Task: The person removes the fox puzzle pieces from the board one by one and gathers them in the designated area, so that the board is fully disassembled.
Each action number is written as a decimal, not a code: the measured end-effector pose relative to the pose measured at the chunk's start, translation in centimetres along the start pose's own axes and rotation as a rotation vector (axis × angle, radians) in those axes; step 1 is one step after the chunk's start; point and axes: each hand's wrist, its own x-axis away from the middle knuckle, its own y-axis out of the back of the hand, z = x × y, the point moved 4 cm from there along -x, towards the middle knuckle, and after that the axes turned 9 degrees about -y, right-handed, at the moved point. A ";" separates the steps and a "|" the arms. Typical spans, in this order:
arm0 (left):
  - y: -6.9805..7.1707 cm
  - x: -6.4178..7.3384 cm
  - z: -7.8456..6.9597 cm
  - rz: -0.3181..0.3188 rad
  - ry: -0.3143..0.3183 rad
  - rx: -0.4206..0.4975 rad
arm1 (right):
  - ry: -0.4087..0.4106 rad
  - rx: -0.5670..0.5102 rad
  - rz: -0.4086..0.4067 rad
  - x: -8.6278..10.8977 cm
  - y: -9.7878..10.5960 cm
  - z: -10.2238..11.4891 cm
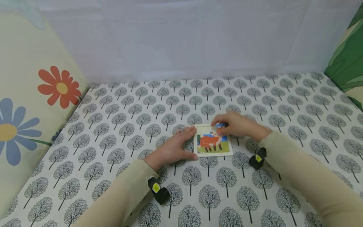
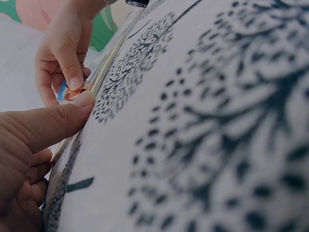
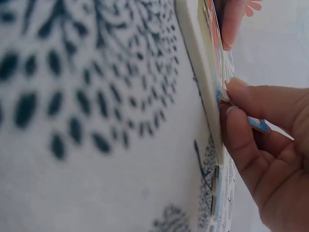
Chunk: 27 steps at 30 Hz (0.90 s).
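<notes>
A small square picture puzzle (image 1: 214,153) lies flat, its orange animal standing on green ground before blue. At its upper right corner my right hand (image 1: 236,126) pinches a puzzle piece (image 3: 258,124) between thumb and fingers. Blue and some orange show on this piece (image 2: 62,91), partly hidden by the fingers. The right wrist view has the fingertips right at the puzzle's face. My left hand (image 1: 173,148) rests along the puzzle's left side, fingers extended to the upper left corner and thumb at the lower left.
A white cloth printed with dark trees (image 1: 175,176) covers the table. Behind stands a pale fabric backdrop (image 1: 198,41); a flower-painted panel (image 1: 22,78) is on the left and a green leaf print (image 1: 347,60) on the right. Both wrists wear black camera straps (image 1: 161,194).
</notes>
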 end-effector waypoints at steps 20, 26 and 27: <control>-0.1 0.0 -0.1 -0.006 0.019 0.007 | -0.173 -0.354 -0.007 0.2 -0.1 -2.4; -0.2 0.0 -0.1 -0.004 0.025 0.000 | -0.173 -0.411 -0.026 0.7 0.0 -3.0; -0.2 0.0 -0.1 -0.004 0.022 -0.002 | -0.178 -0.419 -0.030 0.8 0.0 -3.2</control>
